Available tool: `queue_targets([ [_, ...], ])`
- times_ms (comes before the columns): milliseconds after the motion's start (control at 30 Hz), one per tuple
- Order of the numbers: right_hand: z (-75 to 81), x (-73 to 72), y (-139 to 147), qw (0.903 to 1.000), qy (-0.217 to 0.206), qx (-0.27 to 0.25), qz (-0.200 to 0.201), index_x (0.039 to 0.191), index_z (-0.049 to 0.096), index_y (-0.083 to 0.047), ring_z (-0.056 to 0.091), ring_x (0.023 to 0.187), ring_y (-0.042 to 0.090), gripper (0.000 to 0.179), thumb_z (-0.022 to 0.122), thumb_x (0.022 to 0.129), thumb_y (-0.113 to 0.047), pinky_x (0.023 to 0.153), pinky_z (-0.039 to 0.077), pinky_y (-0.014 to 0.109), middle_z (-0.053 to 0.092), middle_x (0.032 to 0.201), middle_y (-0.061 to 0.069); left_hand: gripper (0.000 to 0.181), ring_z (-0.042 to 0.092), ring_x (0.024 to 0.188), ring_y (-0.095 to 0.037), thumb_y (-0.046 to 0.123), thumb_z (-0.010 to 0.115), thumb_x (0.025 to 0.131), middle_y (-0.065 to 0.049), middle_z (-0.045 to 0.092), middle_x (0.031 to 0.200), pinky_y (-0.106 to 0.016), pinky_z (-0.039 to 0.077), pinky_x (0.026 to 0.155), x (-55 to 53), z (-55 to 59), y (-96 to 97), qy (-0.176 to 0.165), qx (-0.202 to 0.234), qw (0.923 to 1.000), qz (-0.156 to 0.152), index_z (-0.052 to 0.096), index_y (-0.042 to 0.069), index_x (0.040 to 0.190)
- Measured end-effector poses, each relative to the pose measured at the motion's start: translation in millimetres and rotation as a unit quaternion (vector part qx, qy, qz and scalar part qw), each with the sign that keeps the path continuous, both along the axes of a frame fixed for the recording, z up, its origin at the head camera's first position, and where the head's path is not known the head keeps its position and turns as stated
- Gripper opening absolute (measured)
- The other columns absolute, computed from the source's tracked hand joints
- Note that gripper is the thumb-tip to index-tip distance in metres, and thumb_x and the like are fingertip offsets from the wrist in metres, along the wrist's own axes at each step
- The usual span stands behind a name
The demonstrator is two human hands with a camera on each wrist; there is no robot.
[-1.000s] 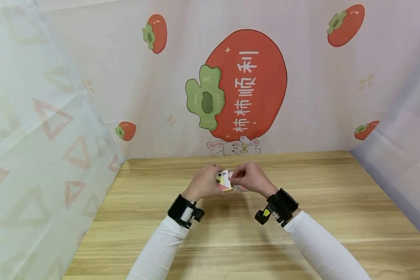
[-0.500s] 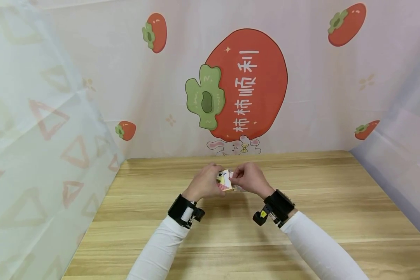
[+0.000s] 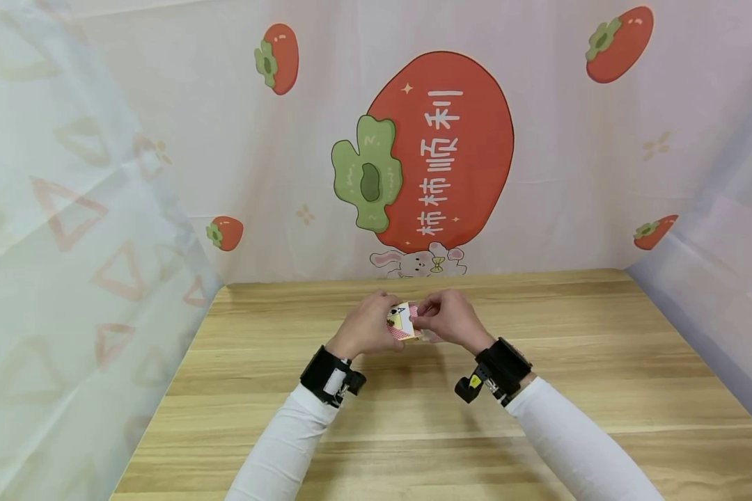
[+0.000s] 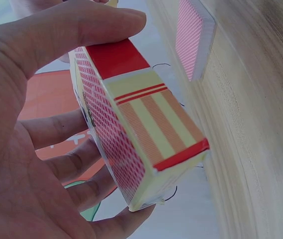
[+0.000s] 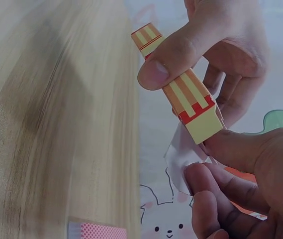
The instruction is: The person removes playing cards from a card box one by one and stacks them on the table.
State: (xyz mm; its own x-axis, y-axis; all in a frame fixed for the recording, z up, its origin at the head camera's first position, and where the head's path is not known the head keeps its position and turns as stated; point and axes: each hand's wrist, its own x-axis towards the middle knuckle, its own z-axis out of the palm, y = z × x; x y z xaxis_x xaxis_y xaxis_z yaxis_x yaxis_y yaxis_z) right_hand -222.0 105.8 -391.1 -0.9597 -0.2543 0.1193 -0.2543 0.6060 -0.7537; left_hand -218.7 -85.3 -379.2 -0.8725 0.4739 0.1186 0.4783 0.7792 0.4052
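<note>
My left hand (image 3: 368,325) grips a playing card box (image 4: 151,112), thumb on its striped narrow side and fingers behind it. An ace is printed on the face seen in the head view. At the box's right end is my right hand (image 3: 452,321); its thumb and fingers pinch a thin whitish flap (image 5: 180,154) there. The inside of the box is hidden. On the table lies a deck of playing cards (image 4: 193,40) with pink checked backs, apart from the box and mostly covered by my right hand in the head view.
The wooden table (image 3: 539,417) ends at a fabric backdrop (image 3: 558,174) printed with red persimmons, close behind my hands. Fabric side walls (image 3: 69,243) stand at left and right. A black wrist camera (image 3: 332,379) sits on each arm.
Both hands stay nearly in place. A little more pink checked pattern shows at the box's right end beside my right fingers, and my right wrist has shifted slightly.
</note>
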Motion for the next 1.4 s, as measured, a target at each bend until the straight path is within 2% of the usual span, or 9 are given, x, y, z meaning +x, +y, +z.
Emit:
queue_targets([
  [300,-0.9,-0.1,6,0.9966,-0.069,-0.042,-0.013,0.078,0.067,-0.012,0.056,0.065,0.02,0.024,0.075,0.072,-0.034,0.055,0.042,0.031,0.061,0.072,0.002,0.07,0.047,0.083,-0.012,0.035,0.082,0.056,0.002,0.049,0.098,-0.025,0.041,0.066,-0.5,0.9,0.4,-0.002,-0.008,1.0,0.002,0.057,0.01,0.117],
  [433,0.2,0.0,10,0.9925,-0.103,-0.065,0.0,0.077,0.068,-0.01,0.054,0.067,0.025,0.022,0.072,0.077,-0.032,0.056,0.041,0.031,0.06,0.073,0.005,0.072,0.047,0.085,-0.012,0.035,0.083,0.056,0.002,0.049,0.1,-0.025,0.041,0.068,-1.2,0.3,0.1,-0.002,-0.01,0.9999,0.002,0.057,0.009,0.117],
  [600,-1.3,-2.8,14,0.9835,-0.139,-0.114,0.019,0.078,0.067,-0.007,0.051,0.07,0.024,0.02,0.066,0.083,-0.026,0.063,0.043,0.035,0.058,0.077,0.008,0.074,0.048,0.087,-0.012,0.036,0.083,0.056,0.002,0.05,0.102,-0.025,0.041,0.071,-1.5,0.0,-0.3,-0.005,-0.009,0.9999,0.005,0.057,0.009,0.119],
  [700,-2.6,-4.2,16,0.9799,-0.149,-0.13,0.025,0.081,0.068,-0.006,0.05,0.071,0.023,0.02,0.064,0.084,-0.025,0.065,0.043,0.038,0.058,0.079,0.008,0.074,0.048,0.087,-0.013,0.035,0.083,0.055,0.002,0.05,0.102,-0.026,0.041,0.072,-1.5,0.0,-0.7,-0.006,-0.007,0.9999,0.005,0.057,0.009,0.119],
  [900,-4.2,-4.4,19,0.9744,-0.173,-0.143,0.014,0.092,0.068,-0.006,0.051,0.071,0.021,0.023,0.064,0.084,-0.027,0.061,0.042,0.031,0.058,0.084,0.009,0.073,0.048,0.086,-0.012,0.036,0.083,0.055,0.003,0.05,0.101,-0.026,0.041,0.071,-1.1,0.2,-2.3,-0.006,-0.005,1.0,0.006,0.057,0.01,0.118],
  [1033,-4.4,-4.4,22,0.9716,-0.182,-0.151,0.004,0.095,0.067,-0.004,0.051,0.071,0.02,0.026,0.065,0.084,-0.027,0.061,0.041,0.031,0.058,0.083,0.008,0.073,0.048,0.085,-0.012,0.035,0.083,0.055,0.002,0.05,0.101,-0.026,0.041,0.07,-0.9,1.0,-3.4,-0.01,0.001,0.9999,0.008,0.057,0.009,0.118],
  [1167,-2.8,-2.9,26,0.9715,-0.183,-0.15,0.002,0.097,0.066,-0.003,0.049,0.07,0.02,0.028,0.065,0.084,-0.028,0.058,0.037,0.028,0.057,0.08,0.007,0.073,0.048,0.086,-0.013,0.033,0.083,0.055,0.002,0.05,0.102,-0.026,0.041,0.071,-0.2,1.7,-4.1,-0.013,0.004,0.9998,0.012,0.057,0.009,0.119],
  [1400,-1.1,-2.6,31,0.9694,-0.196,-0.147,-0.015,0.099,0.066,-0.004,0.05,0.072,0.022,0.03,0.065,0.083,-0.029,0.06,0.038,0.029,0.057,0.081,0.008,0.073,0.047,0.086,-0.013,0.035,0.083,0.055,0.002,0.05,0.1,-0.026,0.041,0.07,0.9,2.3,-4.3,-0.005,-0.003,0.9999,0.013,0.058,0.009,0.118],
])
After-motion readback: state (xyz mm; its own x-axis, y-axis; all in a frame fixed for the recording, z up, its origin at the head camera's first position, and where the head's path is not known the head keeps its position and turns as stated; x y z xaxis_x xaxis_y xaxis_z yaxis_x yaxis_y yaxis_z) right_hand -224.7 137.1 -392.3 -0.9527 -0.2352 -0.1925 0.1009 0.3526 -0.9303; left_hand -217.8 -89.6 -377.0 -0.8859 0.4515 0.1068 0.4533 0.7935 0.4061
